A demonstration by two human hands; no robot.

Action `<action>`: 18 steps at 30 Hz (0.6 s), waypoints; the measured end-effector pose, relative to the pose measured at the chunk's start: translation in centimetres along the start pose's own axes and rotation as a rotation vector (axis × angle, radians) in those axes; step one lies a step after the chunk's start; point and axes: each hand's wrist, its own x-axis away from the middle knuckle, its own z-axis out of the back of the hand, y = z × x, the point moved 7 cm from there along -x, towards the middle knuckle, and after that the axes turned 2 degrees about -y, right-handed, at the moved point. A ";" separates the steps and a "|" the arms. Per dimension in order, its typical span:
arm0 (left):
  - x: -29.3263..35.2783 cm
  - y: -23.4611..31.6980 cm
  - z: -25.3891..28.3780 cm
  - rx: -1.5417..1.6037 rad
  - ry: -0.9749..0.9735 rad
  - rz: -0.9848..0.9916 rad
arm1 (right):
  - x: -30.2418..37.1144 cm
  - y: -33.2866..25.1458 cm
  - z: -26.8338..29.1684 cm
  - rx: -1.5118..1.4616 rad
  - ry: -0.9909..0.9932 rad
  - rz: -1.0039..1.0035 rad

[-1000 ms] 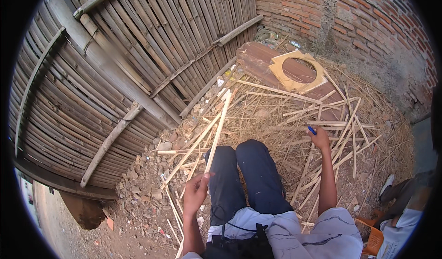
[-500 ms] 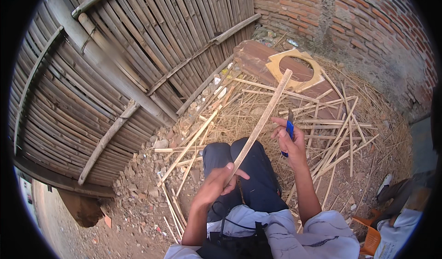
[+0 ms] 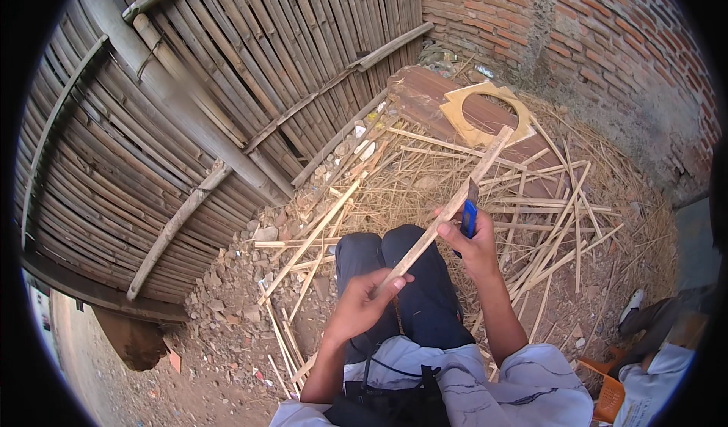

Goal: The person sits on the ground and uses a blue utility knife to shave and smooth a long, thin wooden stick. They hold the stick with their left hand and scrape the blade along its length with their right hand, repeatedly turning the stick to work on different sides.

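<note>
A left hand clasps the near end of a pale wooden strip, thumb and fingers closed about it, above a pair of dark-trousered knees. A right hand is wrapped around the handle of a blue knife, up along the strip from the left grip and to its right. The strip lies between the two, its middle just beside the right hand, whose fingertip shows past the strip's left edge. The right hand is the nearer to the far end, the left the nearer to the body.

From the left grip the strip's long axis slants forward and to the right, its free end pointing away from the body, toward a tan board with a round hole on the ground beyond. The knife's blade points forward at the strip's right edge, past the right-hand grip; whether the edge bites into the wood cannot be told.

To the right of the right hand, more loose strips lie crossed over straw; ahead of both grips rests a brown panel.
</note>
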 end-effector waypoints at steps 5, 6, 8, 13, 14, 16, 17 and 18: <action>0.6 1.5 0.8 -0.145 0.152 -0.028 | 1.6 -2.6 -1.0 0.257 0.063 0.261; 0.7 2.1 0.9 -0.158 0.167 -0.007 | 2.3 -2.5 -0.9 0.369 0.014 0.263; 0.8 2.9 1.0 -0.186 0.197 0.036 | 3.4 -3.5 -2.0 0.655 -0.045 0.409; 0.4 2.8 0.8 -0.217 0.224 -0.121 | 4.5 -3.3 -3.9 0.783 -0.110 0.534; 0.4 3.0 0.8 -0.239 0.213 -0.097 | 4.6 -3.1 -4.0 0.788 -0.117 0.531; 0.4 3.0 0.7 -0.242 0.200 -0.114 | 4.7 -2.7 -4.3 0.794 -0.118 0.546; 0.4 3.1 0.5 -0.241 0.191 -0.122 | 4.7 -2.4 -4.4 0.797 -0.111 0.563; 0.3 3.1 0.5 -0.233 0.189 -0.090 | 4.7 -2.3 -4.5 0.799 -0.104 0.581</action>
